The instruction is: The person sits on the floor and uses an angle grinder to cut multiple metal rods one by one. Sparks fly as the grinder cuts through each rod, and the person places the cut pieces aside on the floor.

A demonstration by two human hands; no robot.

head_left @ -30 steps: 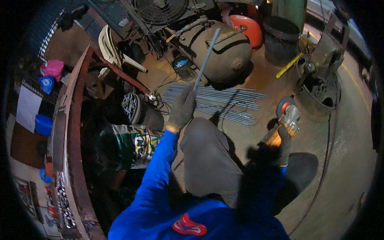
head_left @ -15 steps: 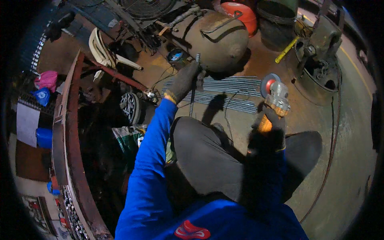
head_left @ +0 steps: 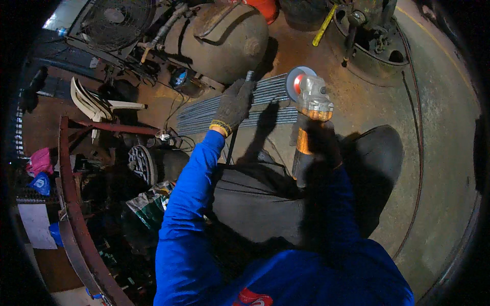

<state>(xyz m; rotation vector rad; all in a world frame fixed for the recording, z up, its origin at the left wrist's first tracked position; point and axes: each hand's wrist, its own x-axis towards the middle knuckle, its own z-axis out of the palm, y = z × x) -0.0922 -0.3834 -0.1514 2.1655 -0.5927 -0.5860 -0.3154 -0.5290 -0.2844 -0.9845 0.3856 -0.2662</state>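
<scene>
My left hand (head_left: 233,106), in a dark knitted glove with a yellow cuff, is closed around a threaded metal rod (head_left: 249,76). The rod's upper end pokes out above the fingers, and its lower part slants down toward my legs. My right hand (head_left: 325,138), mostly lost in shadow, grips an angle grinder (head_left: 315,98) with an orange body and silver head. Its round grey disc (head_left: 294,85) has a red centre and stands a short way right of the rod, apart from it. Under and beyond both hands, several similar rods (head_left: 196,116) lie side by side on the floor.
A rounded metal tank (head_left: 229,43) lies beyond my left hand, near a large fan (head_left: 115,20). At the left are a cream plastic chair (head_left: 92,104) and a red-brown metal frame (head_left: 76,214). Far right stands a metal drum (head_left: 377,56); a cable (head_left: 419,153) runs down the floor.
The whole view has shifted, with surroundings sliding left and partly upward. The grinder has come closer to the rod in my left hand. Both hands keep their hold.
</scene>
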